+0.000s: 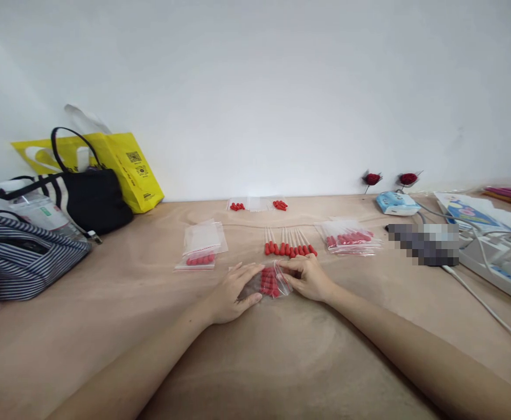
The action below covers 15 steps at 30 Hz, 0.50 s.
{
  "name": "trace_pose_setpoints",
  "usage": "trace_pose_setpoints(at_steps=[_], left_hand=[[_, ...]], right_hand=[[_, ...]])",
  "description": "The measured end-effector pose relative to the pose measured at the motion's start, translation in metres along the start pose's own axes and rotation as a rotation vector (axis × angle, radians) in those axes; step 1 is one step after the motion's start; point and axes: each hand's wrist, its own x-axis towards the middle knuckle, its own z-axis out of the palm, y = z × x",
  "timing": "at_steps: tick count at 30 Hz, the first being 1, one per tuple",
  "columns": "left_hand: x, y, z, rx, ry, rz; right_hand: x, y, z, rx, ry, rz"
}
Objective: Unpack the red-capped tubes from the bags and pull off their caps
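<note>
Bag [285,286]: clear plastic, lying on the table [259,373] between both hands, red heads [269,281] bunched inside it.
Left hand [236,293]: thumb and fingers spread well apart at the bag's left end; whether they press on the plastic or merely rest there, I cannot tell.
Right hand [308,279]: fingers curled, thumb near the index finger, at the bag's right edge, where a thin red line shows; how firmly they pinch it is hidden.
Red edge: probably the seal strip; best worked from one end to the other with even pressure, the plastic kept flat.
Steadying: the left hand would do well to hold the far end lightly, so the bag neither slides nor creases.
Loose row [287,248]: red-headed sticks just beyond the right fingertips; a low, careful wrist should avoid scattering them.
Bag piles: one to the left [200,245], another to the right [349,238], both clear of the hands.
</note>
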Motion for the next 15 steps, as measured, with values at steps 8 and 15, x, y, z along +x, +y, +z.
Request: trace_pose_setpoints(at_steps=[8, 15], left_hand=[[0.001, -0.002, 0.005, -0.005, 0.048, -0.051], [0.003, -0.001, 0.009, -0.026, 0.13, -0.068]], right_hand=[[0.0, -0.008, -0.01, -0.029, -0.148, -0.017], [-0.003, -0.012, -0.006, -0.064, -0.126, -0.035]])
